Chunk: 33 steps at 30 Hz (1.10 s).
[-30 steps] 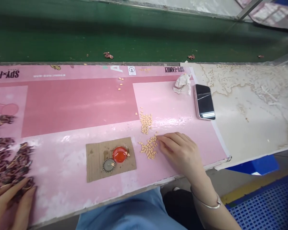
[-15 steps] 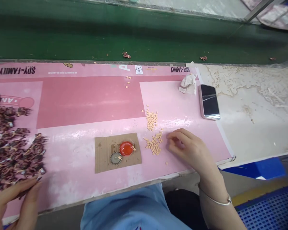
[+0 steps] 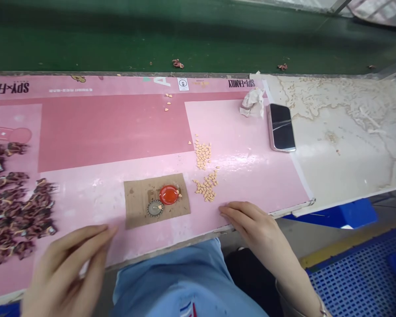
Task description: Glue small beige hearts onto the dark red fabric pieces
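Observation:
My left hand (image 3: pixel 74 262) is over the table's near edge, thumb and fingers pinched. Between them shows part of a small dark-red piece with a white bit, mostly hidden by the fingers. To its left spreads a pile of similar dark-red pieces (image 3: pixel 15 209). My right hand (image 3: pixel 251 222) rests at the near edge with fingertips pressed together; whatever they hold is too small to make out. Beyond those fingertips lie small beige pieces (image 3: pixel 205 187) in two clusters. Between my hands, a cardboard piece (image 3: pixel 135 215) carries a red round dish (image 3: pixel 169 194) and a grey bottle cap (image 3: pixel 155 208).
A phone (image 3: pixel 281 127) and a crumpled tissue (image 3: pixel 252 103) lie on the right of the pink mat (image 3: pixel 119 127). A green belt (image 3: pixel 102 42) with a few dark-red pieces runs along the far side. A blue perforated crate (image 3: pixel 359 277) stands low at right.
My left hand has moved right, away from the dark-red pile, with its fingers pinched. My right hand has drawn nearer to the table edge, and its fingers have closed together. The view has shifted slightly.

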Tool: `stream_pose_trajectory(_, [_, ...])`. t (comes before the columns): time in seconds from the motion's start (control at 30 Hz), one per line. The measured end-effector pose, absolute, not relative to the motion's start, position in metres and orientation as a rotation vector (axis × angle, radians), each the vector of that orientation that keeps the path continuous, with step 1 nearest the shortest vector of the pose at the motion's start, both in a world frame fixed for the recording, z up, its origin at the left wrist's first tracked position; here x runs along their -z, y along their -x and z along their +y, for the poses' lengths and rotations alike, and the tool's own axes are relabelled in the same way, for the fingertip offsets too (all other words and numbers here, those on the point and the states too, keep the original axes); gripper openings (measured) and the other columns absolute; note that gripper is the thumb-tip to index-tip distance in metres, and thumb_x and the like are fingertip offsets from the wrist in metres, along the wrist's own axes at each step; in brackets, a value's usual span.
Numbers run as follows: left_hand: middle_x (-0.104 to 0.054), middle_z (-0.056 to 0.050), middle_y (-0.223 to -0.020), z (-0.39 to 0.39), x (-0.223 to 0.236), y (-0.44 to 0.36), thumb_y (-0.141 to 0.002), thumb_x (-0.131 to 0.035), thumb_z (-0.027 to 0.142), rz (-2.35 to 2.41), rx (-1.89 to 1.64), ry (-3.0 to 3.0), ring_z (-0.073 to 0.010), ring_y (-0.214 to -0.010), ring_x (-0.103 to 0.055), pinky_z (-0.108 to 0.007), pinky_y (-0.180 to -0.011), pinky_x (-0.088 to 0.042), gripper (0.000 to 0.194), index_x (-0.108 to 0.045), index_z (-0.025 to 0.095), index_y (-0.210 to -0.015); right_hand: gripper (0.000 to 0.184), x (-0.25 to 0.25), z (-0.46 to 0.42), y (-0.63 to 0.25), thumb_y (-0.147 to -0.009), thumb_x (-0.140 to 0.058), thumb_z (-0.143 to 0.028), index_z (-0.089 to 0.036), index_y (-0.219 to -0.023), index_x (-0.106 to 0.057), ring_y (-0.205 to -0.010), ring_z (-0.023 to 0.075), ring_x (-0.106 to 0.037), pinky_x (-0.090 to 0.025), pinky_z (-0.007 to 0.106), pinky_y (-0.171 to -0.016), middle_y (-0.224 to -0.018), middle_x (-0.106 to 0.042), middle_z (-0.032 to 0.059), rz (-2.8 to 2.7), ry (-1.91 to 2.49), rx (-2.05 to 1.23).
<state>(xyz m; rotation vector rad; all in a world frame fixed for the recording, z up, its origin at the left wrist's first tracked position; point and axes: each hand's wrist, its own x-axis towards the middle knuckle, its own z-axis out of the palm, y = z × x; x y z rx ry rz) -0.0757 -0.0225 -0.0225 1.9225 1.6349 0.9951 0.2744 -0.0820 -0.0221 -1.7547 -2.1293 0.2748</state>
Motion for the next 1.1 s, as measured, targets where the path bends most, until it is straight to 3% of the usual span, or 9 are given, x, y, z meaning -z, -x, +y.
stream_pose_trajectory(0.07, [-0.075,0.005,-0.107,-0.025,0.007,0.042,-0.087,-0.064,0.026,1.589,-0.943,-1.885,-0.0309,-0.088,-0.073,-0.051,-0.075,-0.065,0.05,-0.074,0.063,-0.118,0.026,0.018,-0.078,-0.276,-0.106,-0.046,-0.01,-0.017,-0.113,-0.07,-0.087,0.0206,-0.077,-0.067,0.031,-0.072,-0.103,-0.078,0.0101,-2.218,1.726,-0.255])
stream_pose_trajectory(0.2, [-0.073,0.001,-0.094,-0.026,-0.002,0.002,-0.094,-0.061,0.012,1.184,-0.935,-1.961,-0.014,-0.081,-0.075,-0.018,-0.072,-0.066,0.033,-0.079,0.036,-0.105,0.02,0.005,-0.064,-0.264,-0.106,-0.049,-0.013,-0.019,-0.11,-0.068,-0.085,0.0183,-0.075,-0.066,0.029,-0.075,-0.098,-0.075,0.0078,-2.155,1.576,-0.417])
stream_pose_trajectory(0.3, [-0.071,0.002,-0.091,-0.022,0.002,-0.01,-0.099,-0.058,0.01,1.053,-0.949,-1.98,-0.0085,-0.081,-0.075,-0.008,-0.076,-0.062,0.025,-0.075,0.027,-0.103,0.015,-0.004,-0.052,-0.234,-0.107,-0.05,-0.017,-0.021,-0.105,-0.065,-0.083,0.0117,-0.072,-0.063,0.02,-0.074,-0.091,-0.071,0.0027,-1.887,1.339,-0.674])
stream_pose_trajectory(0.5, [-0.067,0.002,-0.092,-0.021,0.002,-0.011,-0.102,-0.058,0.01,1.099,-1.025,-1.878,-0.0053,-0.082,-0.071,-0.004,-0.077,-0.057,0.016,-0.068,0.022,-0.098,0.01,-0.001,-0.042,-0.184,-0.104,-0.058,-0.017,-0.021,-0.105,-0.066,-0.078,0.0106,-0.07,-0.062,0.019,-0.069,-0.088,-0.07,0.0017,-1.682,1.153,-0.696])
stream_pose_trajectory(0.8, [-0.062,0.001,-0.095,-0.023,0.002,-0.001,-0.099,-0.057,0.002,1.094,-1.052,-1.932,-0.0039,-0.086,-0.066,-0.005,-0.084,-0.055,0.019,-0.065,0.019,-0.096,0.01,0.006,-0.041,-0.181,-0.106,-0.058,-0.018,-0.017,-0.106,-0.068,-0.079,0.0086,-0.073,-0.062,0.014,-0.07,-0.09,-0.075,0.0044,-1.716,1.117,-0.655])
stream_pose_trajectory(1.1, [-0.062,0.001,-0.097,-0.024,0.005,-0.004,-0.104,-0.054,0.005,1.11,-0.996,-2.033,-0.0036,-0.09,-0.065,-0.004,-0.09,-0.053,0.018,-0.066,0.017,-0.104,0.01,0.011,-0.039,-0.177,-0.098,-0.064,-0.008,-0.017,-0.095,-0.066,-0.066,0.0101,-0.072,-0.063,0.019,-0.064,-0.076,-0.076,0.002,-1.818,1.214,-0.28])
